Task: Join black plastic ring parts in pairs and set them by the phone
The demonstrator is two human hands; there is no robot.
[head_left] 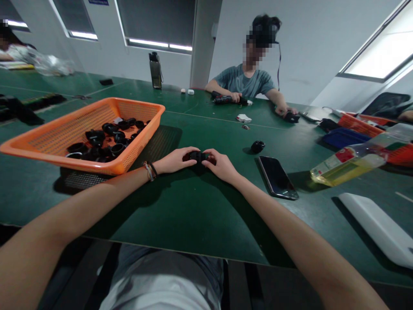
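Both hands meet over the green table (193, 224), a little in front of me. My left hand (177, 160) grips the left side of a small black plastic part (198, 156), thumb and fingers closed on it. From the other side, my right hand (219, 163) pinches the same part. Its exact kind is hard to make out, as the fingers cover much of it. A round black plastic piece (257, 147) lies on the table beyond my right hand. To the left, an orange basket (142, 159) holds several black, ring-like plastic pieces (97, 137).
A smartphone (278, 177), a tilted bottle of yellow liquid (350, 161) and a white block (376, 228) lie to the right. Across the table, a person (248, 82) has one hand by a power drill (224, 99). A dark water bottle (155, 71) stands at the back.
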